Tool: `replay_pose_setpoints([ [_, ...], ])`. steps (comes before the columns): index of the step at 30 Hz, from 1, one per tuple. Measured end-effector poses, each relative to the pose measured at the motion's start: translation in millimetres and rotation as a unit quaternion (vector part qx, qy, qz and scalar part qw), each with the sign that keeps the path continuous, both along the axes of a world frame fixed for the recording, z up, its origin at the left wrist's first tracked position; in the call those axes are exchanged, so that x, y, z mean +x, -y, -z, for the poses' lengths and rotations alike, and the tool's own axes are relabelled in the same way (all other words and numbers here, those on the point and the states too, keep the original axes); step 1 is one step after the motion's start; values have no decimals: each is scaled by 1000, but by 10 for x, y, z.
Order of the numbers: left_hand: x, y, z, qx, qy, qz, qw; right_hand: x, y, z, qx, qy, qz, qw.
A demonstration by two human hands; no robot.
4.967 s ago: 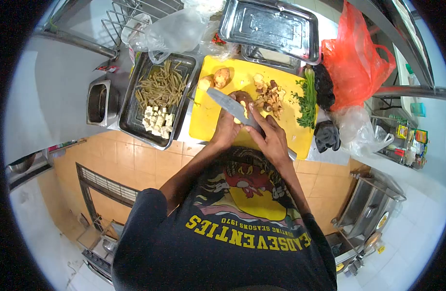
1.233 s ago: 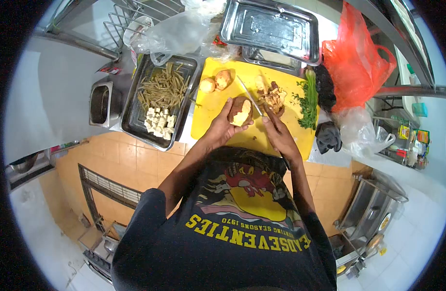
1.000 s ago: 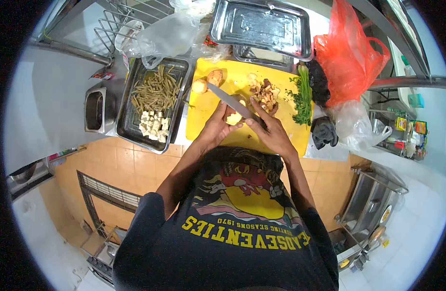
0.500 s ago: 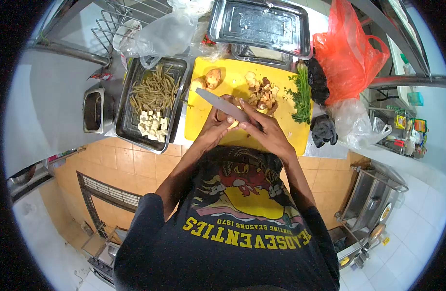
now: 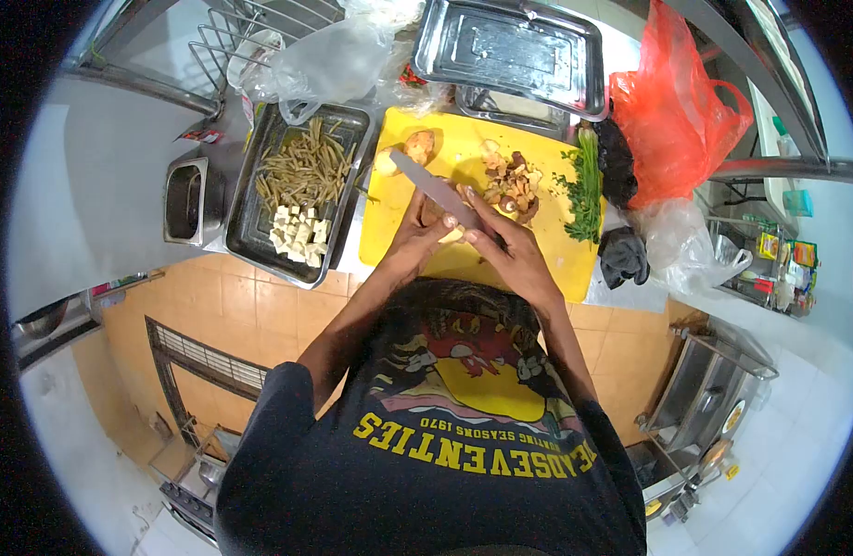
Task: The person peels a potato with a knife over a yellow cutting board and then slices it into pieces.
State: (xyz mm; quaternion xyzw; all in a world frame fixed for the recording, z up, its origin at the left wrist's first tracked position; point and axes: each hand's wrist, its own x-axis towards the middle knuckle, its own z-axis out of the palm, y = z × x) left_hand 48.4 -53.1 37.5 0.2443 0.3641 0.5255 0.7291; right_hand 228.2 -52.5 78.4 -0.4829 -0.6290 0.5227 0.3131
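My right hand (image 5: 508, 248) grips a wide-bladed knife (image 5: 426, 179), its blade slanting up and left over my left hand (image 5: 421, 237). My left hand is closed around a small pale-yellow piece, apparently a peeled potato (image 5: 452, 235), mostly hidden by the fingers and the knife. Both hands are close together above the near part of a yellow cutting board (image 5: 389, 199). On the board, a heap of brown and yellow peelings (image 5: 515, 183) lies beyond my right hand. Two potatoes, one a brownish potato (image 5: 419, 145), rest at the far left.
Left of the board, a dark metal tray (image 5: 244, 222) holds cut green beans (image 5: 301, 171) and white cubes (image 5: 299, 236). Leafy green stalks (image 5: 584, 185) lie on the board's right edge. Behind stand a metal tray (image 5: 510, 51) and plastic bags, including a red bag (image 5: 672, 120).
The view has shifted a little, so the board and trays appear slightly to the right. The knife and both hands keep nearly the same pose, with the knife still over the left hand.
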Motion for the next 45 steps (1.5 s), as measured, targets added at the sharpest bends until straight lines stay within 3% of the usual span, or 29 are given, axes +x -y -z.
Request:
replay_pose_setpoints([
  [2,-68,-12,91,-17,11,80,997,61,-8,-16,-39,13,-27,999],
  [6,37,-7,-123,-60,34,66,995,-7,0,-20,-53,28,-6,998],
  [9,107,8,-5,-55,21,-18,998,-95,4,33,-38,2,18,999],
  [11,91,-9,155,-20,-66,27,997,-139,-13,122,-6,-13,71,997],
  [15,220,25,41,-23,29,1,999,-112,-60,-69,-77,-48,77,993],
  [17,165,-25,-109,-77,52,29,995,-4,-68,-18,-89,-17,84,992],
  [19,56,-101,-51,-125,99,73,984,93,-79,-45,-205,10,104,973],
  [21,8,-136,-6,-140,120,80,980,182,-54,33,-201,36,98,974],
  [25,-4,-136,10,-164,93,55,981,235,-39,-20,-220,112,92,965],
  [27,14,-112,-45,-111,24,67,991,260,-40,-11,-220,131,84,963],
  [29,24,-117,-50,-118,36,65,990,286,-15,39,-104,96,22,990],
  [31,18,-132,-63,-125,50,64,989,273,3,20,-80,95,-4,992],
  [33,-5,-139,-88,-101,188,83,973,252,20,-41,-56,96,-29,993],
  [36,31,-98,30,-108,128,69,983,222,6,-186,-87,101,-51,990],
  [38,53,-80,70,-115,125,72,983,225,4,-214,-20,179,-83,980],
  [40,63,-79,75,-121,121,78,982,230,2,-165,24,175,-81,981],
  [42,63,-69,62,-154,186,65,968,237,-8,-133,67,171,-81,980],
  [45,87,-63,15,-152,196,70,966,235,-33,-146,86,205,-92,971],
])
